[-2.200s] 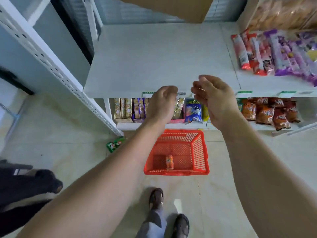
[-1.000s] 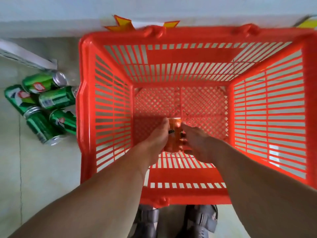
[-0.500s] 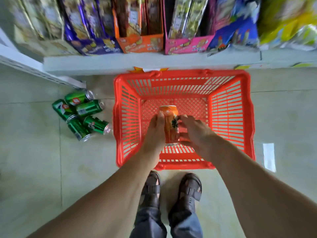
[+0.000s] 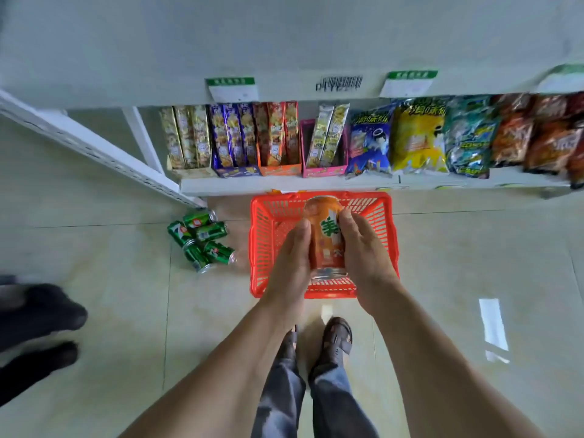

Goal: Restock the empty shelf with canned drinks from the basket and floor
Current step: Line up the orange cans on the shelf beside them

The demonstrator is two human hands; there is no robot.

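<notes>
Two hands hold one orange can (image 4: 325, 237) between them, above the red basket (image 4: 384, 235). My left hand (image 4: 292, 263) presses against the can's left side, fingers extended along it. My right hand (image 4: 363, 251) grips the right side, thumb laid over the printed label. The can is lifted clear of the basket floor, its top tilted away from me toward the shelving. The basket sits on the tiled floor (image 4: 110, 311), just in front of the bottom shelf (image 4: 284, 184). Green cans (image 4: 200, 240) lie on their sides in a cluster on the floor, near the basket's left wall but apart from it. The bottom shelf carries boxed snacks (image 4: 234, 140) at left and snack bags (image 4: 417, 137) at right. The white shelf (image 4: 284, 42) above them fills the top of the view, with price tags (image 4: 232, 89) on its front edge. My feet (image 4: 336, 336) stand just behind the basket.
</notes>
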